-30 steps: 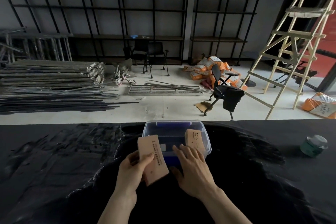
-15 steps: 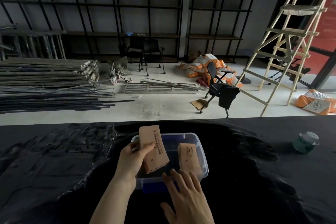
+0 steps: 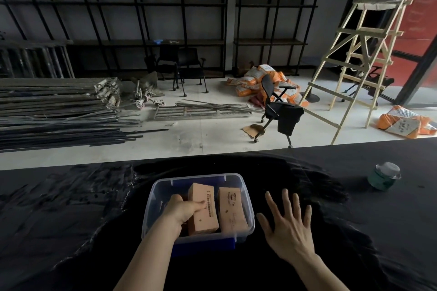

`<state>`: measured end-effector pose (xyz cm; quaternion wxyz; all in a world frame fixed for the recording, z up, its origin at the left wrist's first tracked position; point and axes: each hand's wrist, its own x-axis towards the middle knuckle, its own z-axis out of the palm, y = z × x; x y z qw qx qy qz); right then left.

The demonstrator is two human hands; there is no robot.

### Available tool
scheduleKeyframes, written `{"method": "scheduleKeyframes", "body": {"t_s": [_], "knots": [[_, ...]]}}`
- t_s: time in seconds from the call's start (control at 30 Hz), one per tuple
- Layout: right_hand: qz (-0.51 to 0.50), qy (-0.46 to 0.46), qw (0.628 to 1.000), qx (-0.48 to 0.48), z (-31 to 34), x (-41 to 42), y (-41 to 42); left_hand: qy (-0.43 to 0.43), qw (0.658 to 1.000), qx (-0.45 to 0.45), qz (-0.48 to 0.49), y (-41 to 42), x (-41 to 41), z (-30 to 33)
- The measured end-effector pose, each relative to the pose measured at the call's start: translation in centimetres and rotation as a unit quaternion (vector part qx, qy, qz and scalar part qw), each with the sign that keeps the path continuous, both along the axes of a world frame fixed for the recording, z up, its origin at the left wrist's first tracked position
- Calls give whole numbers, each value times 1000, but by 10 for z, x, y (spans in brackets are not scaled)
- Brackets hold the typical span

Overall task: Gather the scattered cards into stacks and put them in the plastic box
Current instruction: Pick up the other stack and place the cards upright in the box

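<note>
A black cloth-covered table fills the near half of the view, and the clear plastic box sits on it straight ahead of the person, close to the body. A green jar with a clear lid stands well apart to the right, near the table's far edge.

Inside the box two stacks of tan cards lie side by side, both with their long axes running away from the person. The right-hand stack lies against the right wall, with no hand on it. The left-hand stack lies just beside it, its near end at the front wall, and seems settled on or just above the floor of the box.

The left hand is the nearer one to this stack: the forearm reaches in over the front rim, the wrist bends down, and the fingers are closed around the stack's left edge with the thumb across its printed top face. The right hand is outside the box, just to its right, palm down over the cloth with fingers spread wide and holding nothing; whether it touches the cloth cannot be told.

No loose cards show on the table, so the task appears nearly finished. The coming move likely turns on the left hand letting go and lifting straight up and back, clear of the front rim.
</note>
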<state>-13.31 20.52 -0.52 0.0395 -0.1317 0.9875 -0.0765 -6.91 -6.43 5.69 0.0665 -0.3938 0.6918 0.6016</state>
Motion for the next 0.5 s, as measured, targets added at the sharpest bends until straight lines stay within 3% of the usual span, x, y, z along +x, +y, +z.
{"method": "scheduleKeyframes", "body": {"t_s": [0.1,0.3,0.5], "knots": [[-9,-33,999,27,-19,3,0,-32,999,-19,-15,4,-7,-4],[-14,-1,1000,26,-31,6,0,-50,995,-70,-56,7,-13,-18],[-18,10,999,26,-35,4,0,-97,950,-259,-146,5,-15,-19]]}}
